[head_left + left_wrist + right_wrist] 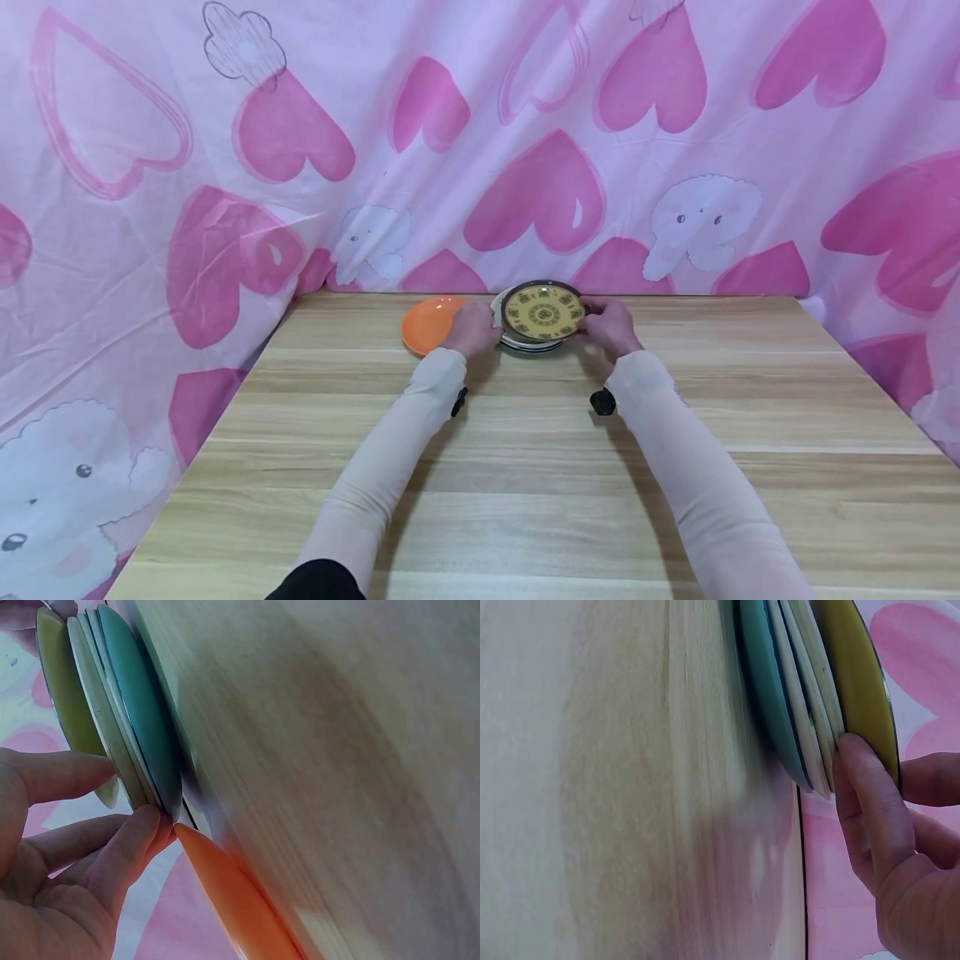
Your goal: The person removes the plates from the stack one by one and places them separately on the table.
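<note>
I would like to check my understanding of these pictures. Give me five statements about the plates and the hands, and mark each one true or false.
1. The right hand holds the yellow plate. True.
2. The yellow plate has a plain face. False: dark patterns are printed on it.
3. The left hand touches the edge of the stack. True.
4. The orange plate lies to the left of the stack. True.
5. The lowest plate of the stack is orange. False: it is teal.
</note>
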### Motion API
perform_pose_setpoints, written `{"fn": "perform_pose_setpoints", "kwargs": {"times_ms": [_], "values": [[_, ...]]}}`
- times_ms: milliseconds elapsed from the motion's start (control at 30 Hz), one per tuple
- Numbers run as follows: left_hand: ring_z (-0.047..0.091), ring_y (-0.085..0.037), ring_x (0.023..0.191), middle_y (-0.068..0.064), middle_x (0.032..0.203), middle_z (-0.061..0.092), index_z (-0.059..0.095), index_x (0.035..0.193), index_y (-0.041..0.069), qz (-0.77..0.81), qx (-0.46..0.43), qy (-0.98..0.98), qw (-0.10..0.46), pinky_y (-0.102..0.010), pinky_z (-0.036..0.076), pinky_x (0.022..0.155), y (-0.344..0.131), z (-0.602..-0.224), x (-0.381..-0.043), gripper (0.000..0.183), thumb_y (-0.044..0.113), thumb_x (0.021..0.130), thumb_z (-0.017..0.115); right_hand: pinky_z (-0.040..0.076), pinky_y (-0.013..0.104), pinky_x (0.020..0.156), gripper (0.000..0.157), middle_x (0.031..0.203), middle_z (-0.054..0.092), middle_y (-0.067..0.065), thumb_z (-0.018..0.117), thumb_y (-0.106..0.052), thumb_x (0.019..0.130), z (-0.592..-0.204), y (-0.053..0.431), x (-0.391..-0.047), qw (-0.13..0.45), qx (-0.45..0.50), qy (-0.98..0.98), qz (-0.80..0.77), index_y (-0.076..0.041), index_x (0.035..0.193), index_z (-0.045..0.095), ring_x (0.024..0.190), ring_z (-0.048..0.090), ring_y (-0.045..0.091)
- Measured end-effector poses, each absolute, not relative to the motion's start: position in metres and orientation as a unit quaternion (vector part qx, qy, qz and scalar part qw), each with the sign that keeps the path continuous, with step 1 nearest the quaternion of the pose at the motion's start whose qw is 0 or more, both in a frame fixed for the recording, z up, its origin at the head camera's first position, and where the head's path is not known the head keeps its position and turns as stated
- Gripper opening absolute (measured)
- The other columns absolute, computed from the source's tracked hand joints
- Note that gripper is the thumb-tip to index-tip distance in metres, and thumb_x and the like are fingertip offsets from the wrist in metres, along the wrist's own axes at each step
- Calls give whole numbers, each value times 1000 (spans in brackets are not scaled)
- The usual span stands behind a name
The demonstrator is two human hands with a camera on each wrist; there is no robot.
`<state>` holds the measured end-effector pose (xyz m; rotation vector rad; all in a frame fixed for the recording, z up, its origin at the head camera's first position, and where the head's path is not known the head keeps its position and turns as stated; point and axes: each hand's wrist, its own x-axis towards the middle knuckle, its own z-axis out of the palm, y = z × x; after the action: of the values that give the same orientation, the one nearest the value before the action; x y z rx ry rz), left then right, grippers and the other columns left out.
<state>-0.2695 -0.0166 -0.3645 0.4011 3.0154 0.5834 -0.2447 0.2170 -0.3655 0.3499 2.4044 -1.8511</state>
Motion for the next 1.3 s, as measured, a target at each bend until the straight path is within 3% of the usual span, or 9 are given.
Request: {"fn": "perform_pose_setpoints", "kwargs": {"times_ms": [533,1067,1300], "values": [[54,-17,69,-9,81,67,70,99,-1,192,108,975,42,-26,46,60,-14,-361,-269,21,19,94,68,57,38,95,65,149,47,23,52,10,90,-362,220,-243,37,116,791,-599,-5,152,40,106,63,28],[53,-19,71,-8,79,62,68,93,0,184,114,976,35,-27,44,62,-15,-360,-267,20,20,94,68,54,38,101,67,164,31,13,51,10,91,-357,233,-241,36,131,795,-592,-7,154,38,116,55,28],[52,-19,70,-6,74,58,66,87,1,176,125,976,24,-28,43,62,-15,-363,-269,22,21,94,68,54,39,101,67,155,39,22,51,9,90,-357,244,-238,30,137,796,-589,-7,154,37,113,57,28]]}}
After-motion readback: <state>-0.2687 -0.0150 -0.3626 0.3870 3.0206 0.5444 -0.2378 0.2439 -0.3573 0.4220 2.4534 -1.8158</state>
